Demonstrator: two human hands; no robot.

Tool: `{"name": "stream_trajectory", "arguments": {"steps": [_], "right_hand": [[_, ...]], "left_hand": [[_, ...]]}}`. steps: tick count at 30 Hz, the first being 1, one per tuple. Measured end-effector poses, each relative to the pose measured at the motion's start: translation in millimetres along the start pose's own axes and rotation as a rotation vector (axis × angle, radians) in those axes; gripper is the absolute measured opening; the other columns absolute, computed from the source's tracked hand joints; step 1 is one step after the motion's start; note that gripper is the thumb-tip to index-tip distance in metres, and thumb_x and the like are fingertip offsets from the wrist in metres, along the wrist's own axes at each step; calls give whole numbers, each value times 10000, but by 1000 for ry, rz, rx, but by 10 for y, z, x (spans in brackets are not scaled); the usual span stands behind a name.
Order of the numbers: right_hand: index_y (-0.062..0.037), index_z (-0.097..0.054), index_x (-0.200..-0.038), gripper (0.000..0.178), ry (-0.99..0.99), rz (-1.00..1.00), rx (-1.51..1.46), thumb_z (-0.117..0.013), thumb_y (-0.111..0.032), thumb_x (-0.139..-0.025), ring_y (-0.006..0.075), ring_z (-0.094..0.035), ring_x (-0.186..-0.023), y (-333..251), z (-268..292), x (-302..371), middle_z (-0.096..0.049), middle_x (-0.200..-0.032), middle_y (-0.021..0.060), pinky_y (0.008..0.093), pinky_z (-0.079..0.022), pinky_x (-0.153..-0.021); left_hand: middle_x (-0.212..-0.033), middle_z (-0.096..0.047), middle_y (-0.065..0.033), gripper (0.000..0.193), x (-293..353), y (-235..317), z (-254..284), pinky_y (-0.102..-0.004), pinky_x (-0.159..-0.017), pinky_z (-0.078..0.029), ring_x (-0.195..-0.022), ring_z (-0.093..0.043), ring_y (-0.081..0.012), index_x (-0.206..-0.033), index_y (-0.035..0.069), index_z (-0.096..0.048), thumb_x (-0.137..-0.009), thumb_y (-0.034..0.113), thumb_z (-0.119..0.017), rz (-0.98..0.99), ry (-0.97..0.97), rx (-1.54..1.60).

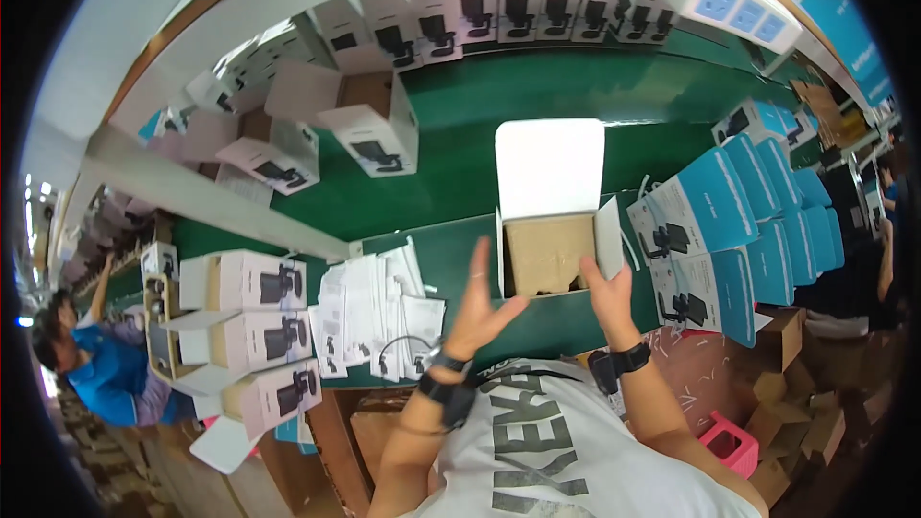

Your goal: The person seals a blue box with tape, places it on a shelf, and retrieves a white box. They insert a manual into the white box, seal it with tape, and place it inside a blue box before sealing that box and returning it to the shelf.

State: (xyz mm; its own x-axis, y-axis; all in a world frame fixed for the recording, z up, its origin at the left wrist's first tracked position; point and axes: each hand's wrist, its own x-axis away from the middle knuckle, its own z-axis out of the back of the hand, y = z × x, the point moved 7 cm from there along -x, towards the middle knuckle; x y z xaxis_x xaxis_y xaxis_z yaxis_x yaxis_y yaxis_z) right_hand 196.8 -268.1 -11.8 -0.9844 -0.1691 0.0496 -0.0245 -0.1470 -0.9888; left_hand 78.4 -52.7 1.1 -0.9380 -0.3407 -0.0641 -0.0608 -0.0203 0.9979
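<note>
On the green bench in front of me stands a white carton (551, 167) with its lid raised at the back and a side flap out to the right. A brown cardboard insert (547, 251) fills it, with a torn gap near its front right. My left hand (483, 305) is at the carton's left, fingers stretched out and thumb spread, holding nothing. My right hand (612, 299) is at the carton's front right corner, thumb toward the insert and apart from the fingers, which partly hide behind the hand. Dark bands are on both wrists.
Printed leaflets (369, 302) lie left of the carton, beside three opened cartons (269, 336). Blue-and-white boxes (710, 201) are stacked at right. More cartons (518, 5) line the back shelf. A person (101, 364) in blue works far left. A pink stool (731, 443) stands below right.
</note>
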Motion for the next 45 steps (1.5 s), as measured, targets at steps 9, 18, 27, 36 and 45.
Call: {"name": "stream_trajectory", "arguments": {"steps": [9, 18, 27, 36, 45], "right_hand": [[86, -571, -1357, 455, 28, 33, -76, -709, -50, -945, 207, -651, -1115, 75, -49, 334, -683, -1244, 127, 346, -501, -1002], [68, -520, -1417, 542, 20, -153, -144, -731, -62, -935, 269, -593, -1247, 168, -101, 268, -613, -1381, 148, 370, -460, -1065], [-14, -591, -1349, 466, -261, -145, 14, -753, -38, -912, 102, -602, -894, 307, -243, 897, -686, -1134, 47, 254, -501, -761], [-50, -615, -1242, 189, -132, -927, -420, -553, -120, -1078, 119, -599, -715, 1308, 174, 1628, -689, -927, 61, 274, -507, -644], [-43, -617, -1216, 169, -337, -423, -187, -539, -116, -1086, 98, -594, -722, 824, 185, 731, -683, -919, 43, 249, -501, -663]], "left_hand": [[-1594, -407, -270, 750, 222, -339, -251, -406, -1234, -293, -1496, -395, -366, -1578, -94, -301, -979, 177, -663, -34, 221, -26], [-1443, -564, -305, 524, 743, -727, 2775, -447, -1135, -453, -1372, -530, -437, -1339, -102, -591, -853, 73, -674, 148, 529, -1003], [-1201, -612, -289, 417, 1075, -1495, 3244, -533, -1023, -462, -1120, -587, -481, -1222, -76, -567, -906, 180, -659, 482, 433, -1224], [-1505, -462, -293, 841, 880, 1052, 1900, -580, -1131, -451, -1306, -570, -427, -1639, 202, -149, -897, -30, -471, -356, 562, 345], [-1541, -394, -324, 860, 326, 1215, 806, -650, -1071, -490, -1341, -527, -505, -1607, 250, -159, -881, -14, -538, -621, 312, -111]]}}
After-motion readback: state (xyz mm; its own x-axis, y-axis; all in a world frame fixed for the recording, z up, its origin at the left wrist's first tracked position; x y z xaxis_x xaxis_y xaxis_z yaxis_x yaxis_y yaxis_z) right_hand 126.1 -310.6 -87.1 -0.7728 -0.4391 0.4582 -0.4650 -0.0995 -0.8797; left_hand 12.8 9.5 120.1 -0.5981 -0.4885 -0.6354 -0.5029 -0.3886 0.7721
